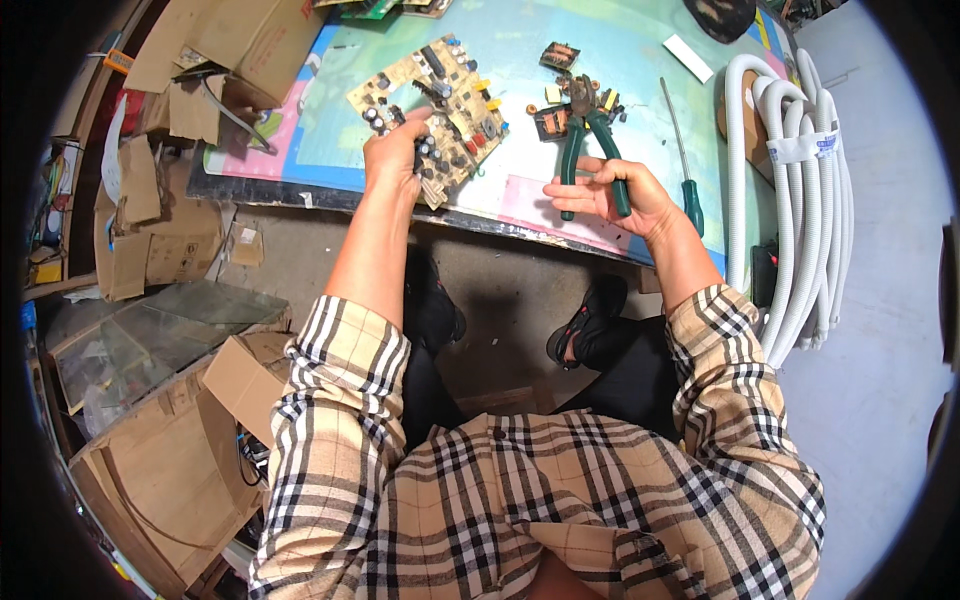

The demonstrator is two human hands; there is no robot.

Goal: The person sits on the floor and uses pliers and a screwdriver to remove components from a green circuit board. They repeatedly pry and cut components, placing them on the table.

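Observation:
My left hand (398, 155) is closed on the near-left edge of a tan circuit board (462, 118), which is tilted above the table's front edge. Capacitors, dark heat sinks and small yellow and red parts stand up from the board. In my right hand (632, 196) is a pair of cutting pliers (602, 132) with green handles, spread apart, some fingers reaching between them. The jaws point away from me, over a small heap of removed components (552, 124) with copper windings. Just beyond the heap lies a separate transformer (559, 56).
A green-handled screwdriver (691, 200) and a white strip (688, 60) lie on the right of the table (330, 150). Coiled white corrugated hose (800, 240) stands beside it. Cardboard boxes (255, 50) and glass panes (150, 340) crowd the left. More circuit boards (370, 8) sit at the far edge.

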